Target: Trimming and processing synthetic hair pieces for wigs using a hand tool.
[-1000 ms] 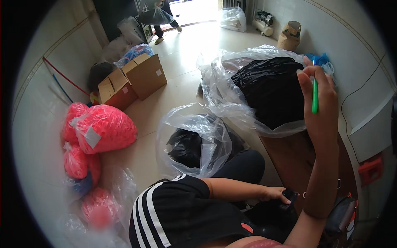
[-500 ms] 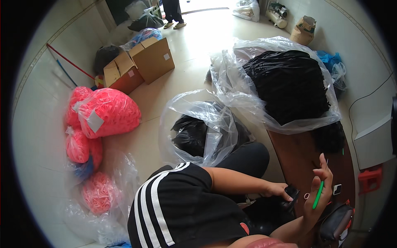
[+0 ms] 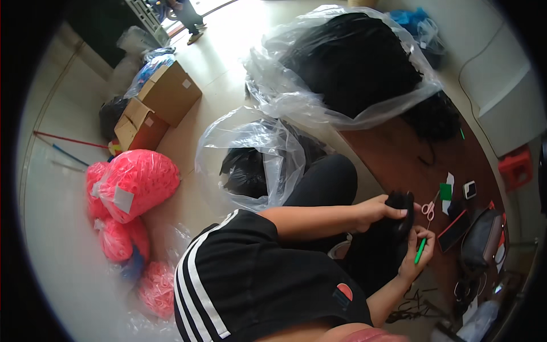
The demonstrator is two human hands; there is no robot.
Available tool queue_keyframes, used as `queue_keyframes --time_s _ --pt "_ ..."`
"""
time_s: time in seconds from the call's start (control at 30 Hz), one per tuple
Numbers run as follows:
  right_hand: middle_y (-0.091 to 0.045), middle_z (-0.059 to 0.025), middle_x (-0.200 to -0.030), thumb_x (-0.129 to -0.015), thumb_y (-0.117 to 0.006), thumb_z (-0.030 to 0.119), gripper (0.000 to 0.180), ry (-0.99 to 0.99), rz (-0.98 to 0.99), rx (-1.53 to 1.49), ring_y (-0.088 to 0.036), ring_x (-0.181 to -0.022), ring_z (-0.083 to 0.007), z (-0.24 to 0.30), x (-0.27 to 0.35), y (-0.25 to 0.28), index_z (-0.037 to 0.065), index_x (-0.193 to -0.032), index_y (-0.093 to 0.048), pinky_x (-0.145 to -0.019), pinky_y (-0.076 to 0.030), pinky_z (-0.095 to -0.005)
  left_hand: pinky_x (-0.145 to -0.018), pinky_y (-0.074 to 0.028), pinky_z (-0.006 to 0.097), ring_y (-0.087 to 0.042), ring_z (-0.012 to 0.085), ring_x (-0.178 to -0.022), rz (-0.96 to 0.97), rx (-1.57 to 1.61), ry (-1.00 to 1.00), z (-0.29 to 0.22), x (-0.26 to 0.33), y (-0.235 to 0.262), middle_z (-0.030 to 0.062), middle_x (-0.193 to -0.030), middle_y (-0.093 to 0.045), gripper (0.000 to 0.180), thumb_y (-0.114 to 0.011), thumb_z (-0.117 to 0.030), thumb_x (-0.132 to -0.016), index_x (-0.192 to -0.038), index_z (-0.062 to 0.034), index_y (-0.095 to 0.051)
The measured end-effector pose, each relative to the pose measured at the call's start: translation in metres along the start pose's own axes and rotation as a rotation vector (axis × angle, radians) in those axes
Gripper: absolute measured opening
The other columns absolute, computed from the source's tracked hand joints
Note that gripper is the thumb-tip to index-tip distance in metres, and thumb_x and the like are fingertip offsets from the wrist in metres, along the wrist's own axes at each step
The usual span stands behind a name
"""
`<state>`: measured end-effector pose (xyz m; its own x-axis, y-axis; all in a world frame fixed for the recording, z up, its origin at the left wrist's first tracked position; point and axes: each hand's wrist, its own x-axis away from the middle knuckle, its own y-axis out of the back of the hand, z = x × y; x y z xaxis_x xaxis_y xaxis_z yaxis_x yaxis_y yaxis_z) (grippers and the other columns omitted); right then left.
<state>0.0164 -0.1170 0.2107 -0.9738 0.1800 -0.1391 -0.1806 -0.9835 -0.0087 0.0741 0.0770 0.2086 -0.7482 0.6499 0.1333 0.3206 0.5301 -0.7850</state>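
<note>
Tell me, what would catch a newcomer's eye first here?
Probably the bright pink bags piled along the wall on the left, the boldest colour in the room. Next comes the big black heap at the upper right, with clear plastic around it. At the lower right, the left hand grips a black piece, and the right hand holds a green-handled tool.

The hands (image 3: 373,213) (image 3: 408,263) hold a black bundle (image 3: 403,226), left, and a green-handled tool (image 3: 420,251), right.
</note>
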Motion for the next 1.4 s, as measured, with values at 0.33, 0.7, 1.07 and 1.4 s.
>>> queue_keyframes --time_s 0.33,0.7,1.07,1.4 --pt "-0.056 0.0035 -0.075 -0.093 -0.068 0.027 0.026 0.027 0.078 0.067 -0.047 -0.07 -0.0042 0.041 -0.02 -0.012 0.001 -0.091 -0.065 -0.061 -0.038 -0.0212 -0.099 -0.037 0.024 -0.052 0.008 -0.106 -0.056 -0.695 -0.282 0.0 -0.002 -0.039 0.0005 -0.116 -0.057 0.093 -0.073 -0.002 -0.084 -0.156 -0.0087 -0.015" --pt "-0.058 -0.0042 -0.09 -0.101 -0.054 0.03 0.023 0.114 -0.564 -0.715 -0.057 -0.078 -0.0158 -0.001 -0.023 0.036 0.008 -0.093 -0.054 -0.078 -0.046 -0.0316 -0.102 -0.042 0.031 -0.055 0.0152 -0.114 -0.316 -0.445 -0.393 0.022 -0.004 -0.047 0.0088 -0.13 -0.052 0.099 -0.069 0.001 -0.087 -0.154 -0.0045 0.004" --pt "-0.042 0.0014 -0.071 -0.103 -0.047 0.035 0.037 0.06 0.228 -0.335 -0.031 -0.057 -0.0031 0.021 0.002 0.022 0.007 -0.079 -0.047 -0.053 -0.024 -0.0208 -0.073 -0.053 0.026 -0.065 0.0105 -0.079 -0.41 -0.287 -0.19 0.019 -0.008 -0.058 0.0025 -0.087 -0.069 0.01 -0.075 -0.004 -0.083 -0.089 -0.0025 -0.068" --pt "-0.046 0.0005 -0.069 -0.102 -0.05 0.035 0.037 0.032 0.296 -0.308 -0.036 -0.056 -0.0055 0.019 0.0 0.02 0.006 -0.079 -0.049 -0.052 -0.029 -0.0225 -0.074 -0.051 0.025 -0.063 0.0087 -0.08 -0.348 -0.364 -0.265 0.02 -0.004 -0.048 0.0024 -0.09 -0.069 0.014 -0.074 -0.002 -0.084 -0.097 -0.0016 -0.068"
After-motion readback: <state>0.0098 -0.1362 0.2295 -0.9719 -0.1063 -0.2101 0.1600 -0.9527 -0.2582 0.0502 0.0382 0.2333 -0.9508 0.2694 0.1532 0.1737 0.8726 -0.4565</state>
